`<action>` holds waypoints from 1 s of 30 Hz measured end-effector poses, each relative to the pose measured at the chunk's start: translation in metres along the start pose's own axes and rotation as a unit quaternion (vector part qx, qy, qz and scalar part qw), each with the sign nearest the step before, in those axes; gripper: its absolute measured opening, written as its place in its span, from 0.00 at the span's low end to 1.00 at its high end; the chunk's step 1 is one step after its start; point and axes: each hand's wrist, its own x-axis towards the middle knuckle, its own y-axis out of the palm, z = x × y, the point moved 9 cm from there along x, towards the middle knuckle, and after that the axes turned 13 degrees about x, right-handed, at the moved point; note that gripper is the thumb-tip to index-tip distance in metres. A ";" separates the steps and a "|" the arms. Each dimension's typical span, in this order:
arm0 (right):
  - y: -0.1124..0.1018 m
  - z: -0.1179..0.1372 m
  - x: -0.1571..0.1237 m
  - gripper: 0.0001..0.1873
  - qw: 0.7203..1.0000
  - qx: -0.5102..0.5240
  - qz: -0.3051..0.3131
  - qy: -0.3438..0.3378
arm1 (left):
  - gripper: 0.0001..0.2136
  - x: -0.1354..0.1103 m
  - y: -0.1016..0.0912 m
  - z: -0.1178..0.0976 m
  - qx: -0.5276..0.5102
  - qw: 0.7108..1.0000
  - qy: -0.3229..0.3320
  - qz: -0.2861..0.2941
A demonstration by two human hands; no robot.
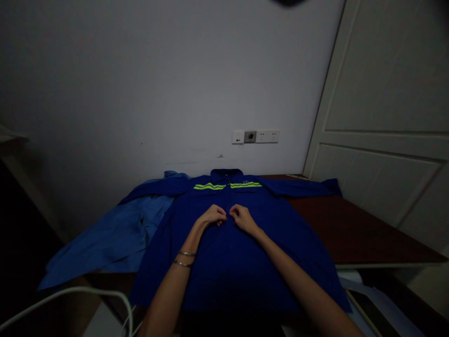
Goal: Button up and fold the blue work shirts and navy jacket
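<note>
A dark blue long-sleeved work shirt (259, 229) lies spread out front side up, collar toward the wall, with yellow-green reflective strips across the chest. My left hand (213, 215) is over the left side of its front placket, fingers curled and closed on the cloth. Just to the right, my right hand (242, 217) pinches the shirt at the placket with thumb and forefinger. A small gap separates the two hands. Any button between the fingertips is too small and dark to make out. Two thin bracelets (184, 259) circle my left wrist.
Under the shirt is a reddish-brown table (365, 229). Lighter blue cloth (101, 238) lies at the left, partly beneath a sleeve. A white cable (87, 290) loops at lower left. Wall sockets (267, 136) sit behind, and a pale door (386, 112) stands at the right.
</note>
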 end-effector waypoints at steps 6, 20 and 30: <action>0.002 0.020 -0.003 0.06 0.993 -0.065 0.028 -0.093 | 0.08 -0.005 -0.002 0.001 -0.058 0.998 -0.024 0.008; -0.001 -0.013 0.003 0.05 0.991 0.107 0.003 0.080 | 0.07 0.001 -0.012 -0.009 0.065 0.993 0.084 -0.058; 0.001 -0.003 -0.001 0.17 0.999 0.003 0.025 0.048 | 0.11 0.005 -0.017 -0.004 0.075 0.992 0.047 -0.087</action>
